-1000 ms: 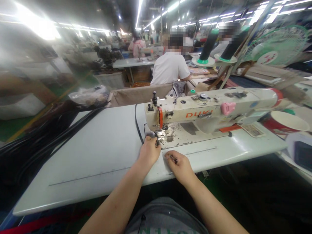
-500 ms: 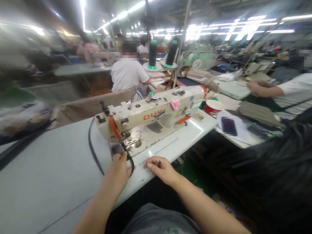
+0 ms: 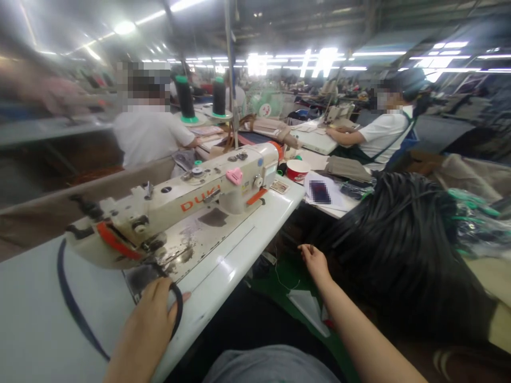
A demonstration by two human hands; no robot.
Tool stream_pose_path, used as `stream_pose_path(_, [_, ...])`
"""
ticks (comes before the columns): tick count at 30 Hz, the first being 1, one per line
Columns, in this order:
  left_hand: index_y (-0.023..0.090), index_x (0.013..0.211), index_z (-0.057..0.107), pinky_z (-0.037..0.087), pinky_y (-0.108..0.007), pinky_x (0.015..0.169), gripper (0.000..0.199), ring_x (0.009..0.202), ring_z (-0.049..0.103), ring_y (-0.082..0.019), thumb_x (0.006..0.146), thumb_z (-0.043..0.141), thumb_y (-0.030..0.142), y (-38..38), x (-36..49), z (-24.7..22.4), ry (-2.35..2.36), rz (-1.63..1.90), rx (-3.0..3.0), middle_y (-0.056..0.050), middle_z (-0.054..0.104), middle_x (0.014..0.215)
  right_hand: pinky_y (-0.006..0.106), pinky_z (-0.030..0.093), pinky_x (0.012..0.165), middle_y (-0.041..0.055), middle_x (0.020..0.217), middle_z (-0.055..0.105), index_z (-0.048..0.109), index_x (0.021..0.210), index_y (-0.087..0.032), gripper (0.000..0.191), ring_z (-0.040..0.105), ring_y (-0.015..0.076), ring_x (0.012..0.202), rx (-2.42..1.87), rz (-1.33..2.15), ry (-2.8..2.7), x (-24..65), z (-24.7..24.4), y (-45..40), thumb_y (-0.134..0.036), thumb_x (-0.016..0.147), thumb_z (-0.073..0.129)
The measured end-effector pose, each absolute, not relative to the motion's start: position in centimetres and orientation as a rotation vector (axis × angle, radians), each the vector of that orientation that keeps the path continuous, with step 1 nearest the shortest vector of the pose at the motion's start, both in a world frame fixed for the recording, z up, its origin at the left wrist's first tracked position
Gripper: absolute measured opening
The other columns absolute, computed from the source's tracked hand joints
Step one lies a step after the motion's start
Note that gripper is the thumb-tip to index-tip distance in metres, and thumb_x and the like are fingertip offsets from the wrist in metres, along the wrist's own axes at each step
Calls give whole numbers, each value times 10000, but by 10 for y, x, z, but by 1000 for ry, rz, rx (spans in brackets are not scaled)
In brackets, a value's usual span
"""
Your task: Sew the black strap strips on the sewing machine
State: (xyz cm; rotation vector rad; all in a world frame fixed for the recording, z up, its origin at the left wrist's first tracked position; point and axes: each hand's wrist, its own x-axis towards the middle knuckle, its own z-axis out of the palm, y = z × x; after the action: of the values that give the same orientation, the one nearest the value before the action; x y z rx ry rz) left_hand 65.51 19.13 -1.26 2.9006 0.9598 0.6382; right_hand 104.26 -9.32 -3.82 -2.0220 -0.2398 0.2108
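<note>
L hand: fingers gripping blk strip. R hand: fingers curled, can't tell if gripping.

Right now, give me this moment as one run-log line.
left hand: touching black strip at sewing machine | right hand: off the table, near heaped strips, grip unclear | background: person in white shirt

Counter looks smooth and glossy; sewing machine, painted metal; bedplate, scuffed; black strip, matt; pink piece, plastic.
</note>
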Motion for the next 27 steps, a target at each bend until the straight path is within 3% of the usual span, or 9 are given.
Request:
stream_pose_path(4, [170,1177,592,568,-408,885,411,1073,683,-311,996,457,513,193,652,-19,908,615,2958,-175,652,1259,367,490,794,125,910,742,736,906,-182,306,686,292,909,-2179,-6,-1,1078,-39,-141,-438,824,589])
stream_pose_path(8, [169,1205,575,548,-427,952,404,1091,676,-312,1003,461,501,191,651,-20,901,666,2959,-191,636,1300,403,494,897,165,1144,726,696,1125,-178,380,665,328,1109,-2266,-158,212,1103,-36,-171,-381,808,643])
stream_pose_path(13, [141,1194,567,538,-479,979,451,1118,652,-348,987,404,508,187,655,-12,856,653,2957,-204,637,1212,366,531,778,128,951,747,689,1056,-157,338,713,280,896,-2246,-133,271,1135,-35,-178,-390,813,724])
stream_pose_path(17, [150,1221,540,527,-454,1031,368,1177,631,-328,998,405,410,187,656,-11,900,704,2868,-206,620,1226,316,526,727,32,841,707,667,937,-150,165,666,173,734,-2207,-96,272,1145,-38,-172,-302,893,714])
stream_pose_path(21, [157,1198,548,539,-483,1016,367,1183,627,-353,993,401,423,186,656,-18,881,721,2843,-216,619,1218,284,516,691,-36,745,654,644,841,-163,132,620,130,659,-2155,30,223,1107,-58,-155,-238,894,739])
stream_pose_path(23, [152,1211,553,550,-488,989,391,1185,629,-365,990,395,432,185,657,-21,900,706,2833,-224,618,1234,261,500,645,-51,695,637,661,839,-165,89,603,121,613,-2102,128,177,1069,-76,-143,-187,854,746])
stream_pose_path(27, [132,1236,558,552,-478,976,425,1186,639,-369,1002,377,439,185,656,-25,924,674,2843,-231,614,1262,241,411,470,-60,491,550,642,633,-184,223,534,138,455,-1965,382,107,997,-107,-127,-123,580,849])
